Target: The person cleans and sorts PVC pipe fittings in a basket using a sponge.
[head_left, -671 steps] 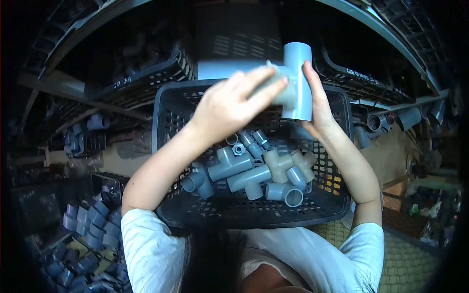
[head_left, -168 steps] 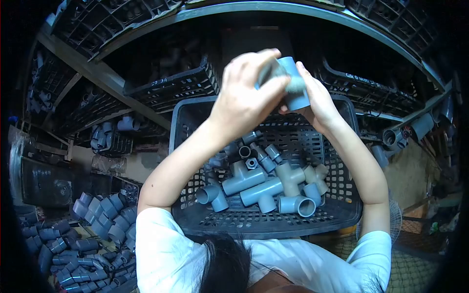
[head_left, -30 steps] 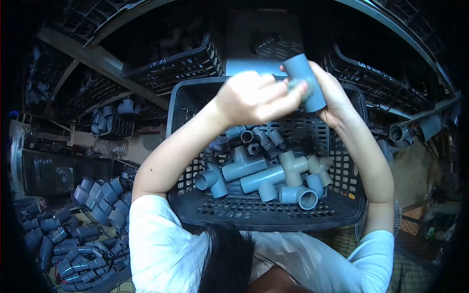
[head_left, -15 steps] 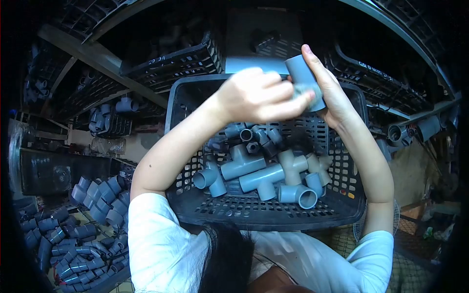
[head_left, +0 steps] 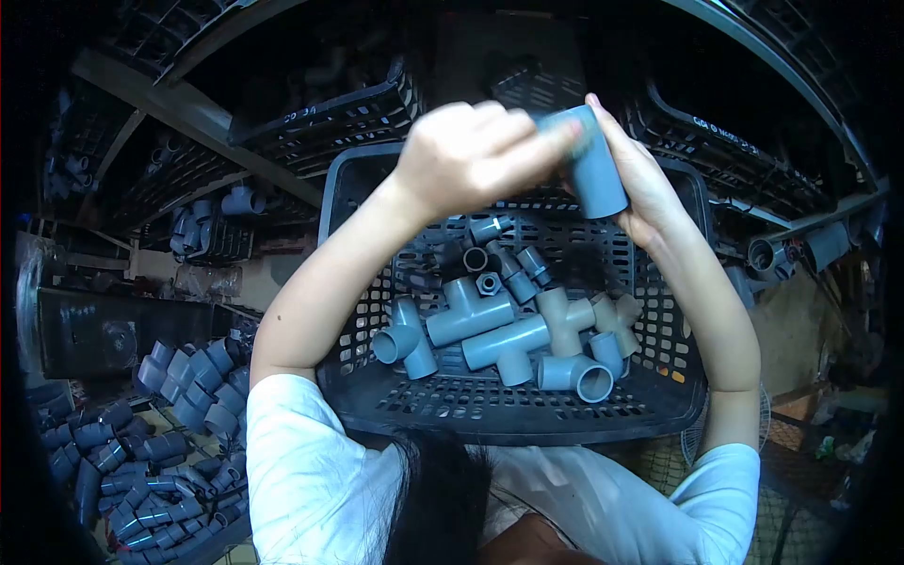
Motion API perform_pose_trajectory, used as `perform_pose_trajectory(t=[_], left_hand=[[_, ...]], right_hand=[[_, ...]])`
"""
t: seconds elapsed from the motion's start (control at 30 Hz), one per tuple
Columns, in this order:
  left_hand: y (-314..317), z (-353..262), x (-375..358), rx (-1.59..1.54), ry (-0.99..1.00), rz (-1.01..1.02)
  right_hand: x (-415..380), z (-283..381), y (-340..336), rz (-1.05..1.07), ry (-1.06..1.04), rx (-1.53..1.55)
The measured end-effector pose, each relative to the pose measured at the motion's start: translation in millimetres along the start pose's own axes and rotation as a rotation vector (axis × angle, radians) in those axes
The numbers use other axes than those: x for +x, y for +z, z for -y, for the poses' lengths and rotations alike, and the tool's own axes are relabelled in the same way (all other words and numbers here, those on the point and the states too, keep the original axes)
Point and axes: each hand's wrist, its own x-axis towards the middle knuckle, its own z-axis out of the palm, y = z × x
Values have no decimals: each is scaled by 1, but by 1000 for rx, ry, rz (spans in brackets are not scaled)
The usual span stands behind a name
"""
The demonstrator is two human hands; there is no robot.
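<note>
My right hand (head_left: 640,179) grips a grey PVC pipe coupling (head_left: 599,179), its thumb lying along the right side. Against the upper left of the coupling, my left hand (head_left: 476,155) is curled, its fingertips pressing a small greenish pad or cloth (head_left: 586,132) that is blurred. Both hands are over the far part of a black plastic basket (head_left: 518,437). Inside it lie a grey tee fitting (head_left: 513,344), another tee (head_left: 466,318), a cross-shaped fitting (head_left: 565,322), an elbow (head_left: 576,379) and several smaller fittings. Most of the coupling's far side is hidden by my fingers.
Black crates stand on shelves at the far left (head_left: 330,118) and far right (head_left: 716,141). Piles of grey fittings (head_left: 160,480) lie at the lower left. A metal shelf beam (head_left: 160,108) crosses the upper left. A fan guard (head_left: 765,414) shows beside my right elbow.
My left hand has moved the pad from the coupling's lower end up and left to its upper end. The right hand keeps hold of the coupling, now tilted slightly differently.
</note>
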Motion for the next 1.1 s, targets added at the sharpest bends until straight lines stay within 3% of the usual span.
perform_pose_trajectory(t=[0.1, 0.17, 0.3, 0.37, 0.47, 0.5, 0.57, 0.7, 0.83, 0.9, 0.97, 1.03, 1.1], left_hand=[[2, -29, 1, -33, 183, 59], [4, -26, 3, -19, 193, 63], [2, 6, 1, -25, -136, 9], [3, 6, -5, -53, -72, -33], [3, -15, -5, -59, 154, 71], [8, -16, -3, 3, 217, 2], [6, -7, -4, 50, 150, 60], [7, 8, -6, 53, -40, -33], [1, -19, 1, 50, 186, 58], [3, -13, 2, 26, 150, 27], [7, -2, -3, 35, -22, 16], [6, 3, -5, 63, -97, 51], [6, -10, -4, -5, -23, 39]], right_hand=[[-1, 0, -4, 101, -2, 102], [4, -3, -6, 116, 25, 145], [-10, 7, 7, 47, -20, 55], [-14, 8, 18, -18, -108, -112], [-10, 8, 9, 8, -80, -134], [-10, 8, 10, 6, -70, -141], [-16, 10, 19, -88, -119, -125], [-10, 4, 5, -37, -77, -137], [-10, 6, 9, -71, -46, -151], [-9, 6, 8, -53, -44, -144], [-13, 9, 17, -110, -114, -116], [-13, 10, 12, -19, -114, -146], [-13, 10, 15, -87, -119, -179]])
